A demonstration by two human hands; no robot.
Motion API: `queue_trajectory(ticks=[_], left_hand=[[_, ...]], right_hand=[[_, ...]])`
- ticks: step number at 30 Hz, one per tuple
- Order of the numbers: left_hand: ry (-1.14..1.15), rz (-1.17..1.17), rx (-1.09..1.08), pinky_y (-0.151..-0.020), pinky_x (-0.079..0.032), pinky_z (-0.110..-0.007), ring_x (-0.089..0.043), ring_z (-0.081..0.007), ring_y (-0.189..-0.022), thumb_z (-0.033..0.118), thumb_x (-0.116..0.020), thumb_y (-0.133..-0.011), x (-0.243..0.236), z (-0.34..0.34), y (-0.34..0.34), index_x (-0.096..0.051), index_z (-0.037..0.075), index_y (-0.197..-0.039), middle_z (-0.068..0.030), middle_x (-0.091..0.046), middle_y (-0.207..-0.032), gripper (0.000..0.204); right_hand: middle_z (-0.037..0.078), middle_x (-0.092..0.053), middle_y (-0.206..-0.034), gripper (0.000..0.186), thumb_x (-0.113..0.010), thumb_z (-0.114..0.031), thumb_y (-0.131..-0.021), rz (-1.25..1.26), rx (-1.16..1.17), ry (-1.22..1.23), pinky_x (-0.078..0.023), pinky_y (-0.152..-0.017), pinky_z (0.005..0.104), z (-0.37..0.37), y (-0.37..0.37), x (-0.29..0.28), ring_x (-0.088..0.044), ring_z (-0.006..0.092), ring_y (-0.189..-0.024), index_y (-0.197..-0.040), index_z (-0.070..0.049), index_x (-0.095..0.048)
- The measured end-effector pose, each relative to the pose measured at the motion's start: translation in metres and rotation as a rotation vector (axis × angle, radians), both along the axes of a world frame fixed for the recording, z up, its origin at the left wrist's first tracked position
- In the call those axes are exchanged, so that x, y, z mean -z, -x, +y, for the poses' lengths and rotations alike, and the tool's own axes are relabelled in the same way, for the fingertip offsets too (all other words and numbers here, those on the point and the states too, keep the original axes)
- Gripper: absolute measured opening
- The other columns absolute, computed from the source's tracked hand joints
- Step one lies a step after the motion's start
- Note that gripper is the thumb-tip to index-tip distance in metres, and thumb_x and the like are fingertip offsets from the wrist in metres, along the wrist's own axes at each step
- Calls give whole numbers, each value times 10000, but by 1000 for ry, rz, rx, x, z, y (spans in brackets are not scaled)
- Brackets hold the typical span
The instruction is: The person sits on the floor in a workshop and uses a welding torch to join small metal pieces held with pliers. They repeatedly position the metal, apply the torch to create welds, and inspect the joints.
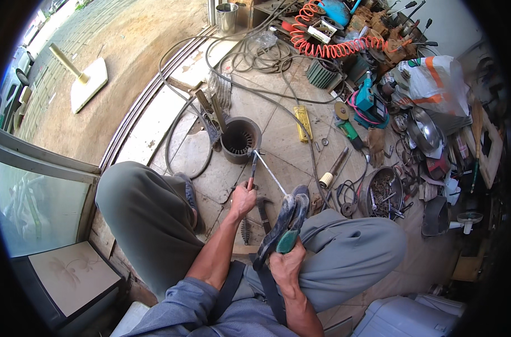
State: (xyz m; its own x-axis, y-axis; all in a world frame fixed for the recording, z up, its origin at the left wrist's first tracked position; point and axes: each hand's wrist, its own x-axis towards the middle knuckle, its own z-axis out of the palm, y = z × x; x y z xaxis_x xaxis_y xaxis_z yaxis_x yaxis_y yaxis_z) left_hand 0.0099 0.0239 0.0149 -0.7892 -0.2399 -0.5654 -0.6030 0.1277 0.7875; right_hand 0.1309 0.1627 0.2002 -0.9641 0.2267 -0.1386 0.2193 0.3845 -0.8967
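My left hand (pixel 243 197) is closed round a slim dark tool (pixel 253 170) with red by the fingers. A small metal piece sits at its tip; whether it is part of the tool, I cannot tell. My right hand (pixel 287 259) grips a dark clamp-like holder (pixel 273 229) with a green grip. From the holder a thin whitish rod (pixel 273 173) slants up left, its end close to the left tool's tip. Both tips are by the near rim of an upright grey motor housing (pixel 256 130), slotted inside. Below my left hand lies a claw hammer (pixel 263 214).
Cables (pixel 233 85) loop across the tiled floor. To the right are a green angle grinder (pixel 350 133), a yellow box (pixel 302 123) and a metal bowl (pixel 363 194) of small parts. An orange coiled hose (pixel 351 49) hangs behind. At left stands a glass door (pixel 42 199).
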Motion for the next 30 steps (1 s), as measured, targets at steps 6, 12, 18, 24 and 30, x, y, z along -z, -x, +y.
queue_trajectory(ticks=[6, 12, 18, 24, 30], left_hand=[[-4, -7, 18, -803, -523, -429, -694, -383, -893, 166, -545, -809, -1, 0, 1, -672, -24, -1044, -254, -700, -906, 327], [-108, 127, -67, -631, -442, -344, -561, -189, -710, 127, -550, -820, -13, -3, -4, -629, -23, -1007, -91, -594, -781, 253], [-521, 92, 139, -635, -425, -273, -520, -121, -703, 105, -501, -822, -133, -37, 3, -594, -11, -1116, -20, -591, -854, 330], [-384, 168, 219, -696, -434, -256, -519, -113, -752, 56, -503, -836, -232, -66, -24, -592, -21, -1101, -26, -586, -855, 290], [-198, 199, 278, -703, -439, -243, -502, -89, -783, 23, -535, -822, -278, -109, -60, -596, -12, -1142, -7, -595, -901, 328]], right_hand=[[118, -613, -762, 195, -642, -18, -745, 3, 54, 40, -499, -710, 389, -5, 3, -8, -626, 262, -712, -926, -7, -571], [100, -613, -770, 255, -674, -58, -724, -38, 229, 4, -501, -719, 381, -6, 19, 11, -611, 237, -702, -957, 0, -586], [39, -609, -773, 239, -639, -19, -731, 7, 295, 307, -482, -622, 326, -2, 51, -6, -567, 152, -633, -967, 11, -608], [197, -636, -853, 276, -636, -72, -795, 138, 207, -125, -498, -768, 463, 4, 130, -9, -649, 381, -811, -1029, 52, -558], [270, -587, -1059, 328, -700, -98, -832, 40, -251, -646, -492, -852, 522, 7, 156, 73, -600, 455, -986, -1075, 29, -520]])
